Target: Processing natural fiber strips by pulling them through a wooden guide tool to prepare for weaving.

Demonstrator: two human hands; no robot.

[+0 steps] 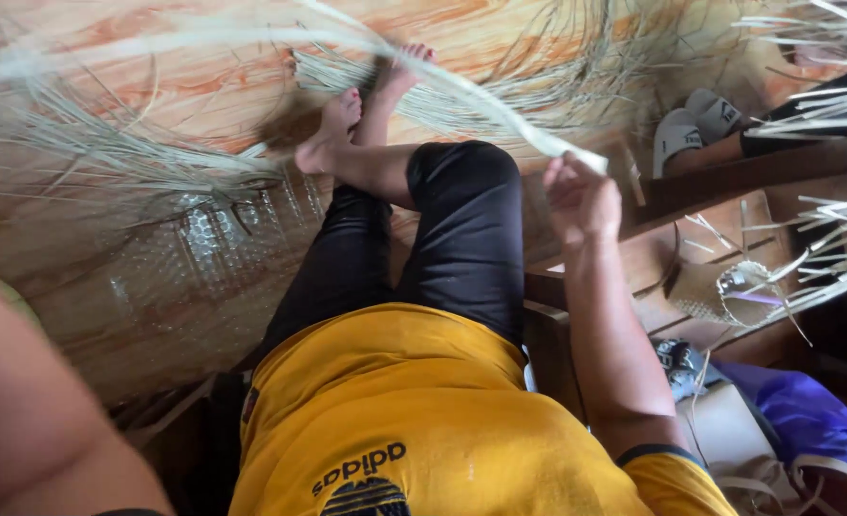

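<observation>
Far left: a bare forearm fills the corner, blurred and cut off by the frame. That's the person's left arm; the left hand itself is out of view, so I can't tell its fingers or what it holds.

Left-centre: loose pale straw strips [108,153] lie fanned on the orange wooden floor [184,86]. Below them is a sheet of clear bubble wrap [203,248], flat on the floor.

Centre: the person sits with legs stretched out, black trousers, yellow shirt. Bare feet [332,129] are crossed at the ankle and rest on or just beside a started piece of weave [347,72]; blur makes the contact unclear. More strips radiate from it toward the top of the frame.

One long pale strip [500,105] arcs from top left across the feet to the right hand [581,196]. The hand is raised beside the knee, fingers curled in, pinching the strip's end at the fingertips.

Right: a dark wooden bench edge [729,177], white slippers [696,129] beyond it, a small woven basket-like piece [719,291], more strip ends [844,248] jutting in from the edge, and a blue bag [805,411] at the bottom.

Progress, my read: early. Only a small woven patch shows by the feet; most strips are loose and unwoven. Bulk of the weaving is left.
</observation>
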